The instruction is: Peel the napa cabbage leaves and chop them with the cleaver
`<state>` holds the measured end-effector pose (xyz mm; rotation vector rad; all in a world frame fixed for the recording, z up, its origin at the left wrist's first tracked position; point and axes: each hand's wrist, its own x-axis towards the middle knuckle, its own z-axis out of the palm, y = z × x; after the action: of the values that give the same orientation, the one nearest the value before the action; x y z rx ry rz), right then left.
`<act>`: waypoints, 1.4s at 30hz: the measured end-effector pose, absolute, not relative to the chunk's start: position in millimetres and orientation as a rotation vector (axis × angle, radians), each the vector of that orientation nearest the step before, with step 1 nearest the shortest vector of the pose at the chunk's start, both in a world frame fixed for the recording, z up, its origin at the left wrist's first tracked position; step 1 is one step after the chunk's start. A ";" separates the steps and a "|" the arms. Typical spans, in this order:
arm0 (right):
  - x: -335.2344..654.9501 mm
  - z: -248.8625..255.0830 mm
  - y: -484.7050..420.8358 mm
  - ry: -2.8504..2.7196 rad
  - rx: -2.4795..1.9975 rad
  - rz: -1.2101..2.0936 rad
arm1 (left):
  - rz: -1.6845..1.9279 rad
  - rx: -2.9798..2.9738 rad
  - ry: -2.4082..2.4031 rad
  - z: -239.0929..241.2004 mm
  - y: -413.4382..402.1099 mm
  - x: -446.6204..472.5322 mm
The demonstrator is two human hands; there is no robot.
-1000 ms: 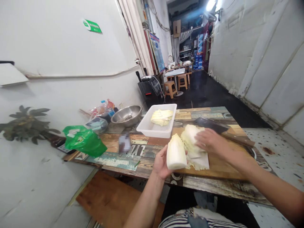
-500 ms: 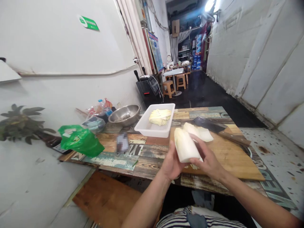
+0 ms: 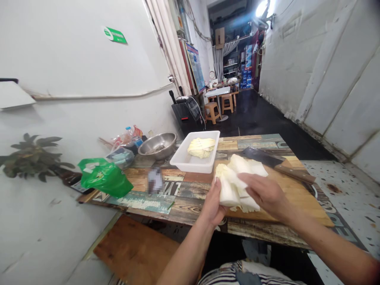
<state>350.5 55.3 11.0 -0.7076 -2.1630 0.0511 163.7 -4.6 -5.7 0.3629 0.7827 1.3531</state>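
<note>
Holding the cabbage piece [image 3: 234,176] with the left hand [image 3: 214,204], fingers closed around its lower end, over the near edge of the cutting board [image 3: 293,190]. Resting the right hand [image 3: 263,192] palm down on the loose leaves, fingers stretched, not closed. Further back on the board, a cleaver [image 3: 263,155]; just beside, a white tray [image 3: 184,161].
</note>
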 end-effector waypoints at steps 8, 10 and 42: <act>375.7 63.2 110.5 -1.789 -0.989 -0.055 | 0.872 0.380 0.450 -30.8 -13.5 119.0; 368.6 52.9 109.5 -1.855 -0.936 -0.059 | 0.961 0.336 0.435 -35.5 -12.0 115.5; 349.1 23.5 54.8 -2.292 -0.554 0.031 | 1.238 0.286 0.537 16.6 6.6 161.4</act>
<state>349.1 54.8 23.5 -0.5536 -2.2925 0.0306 161.4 6.6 16.6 0.2857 0.5367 1.2384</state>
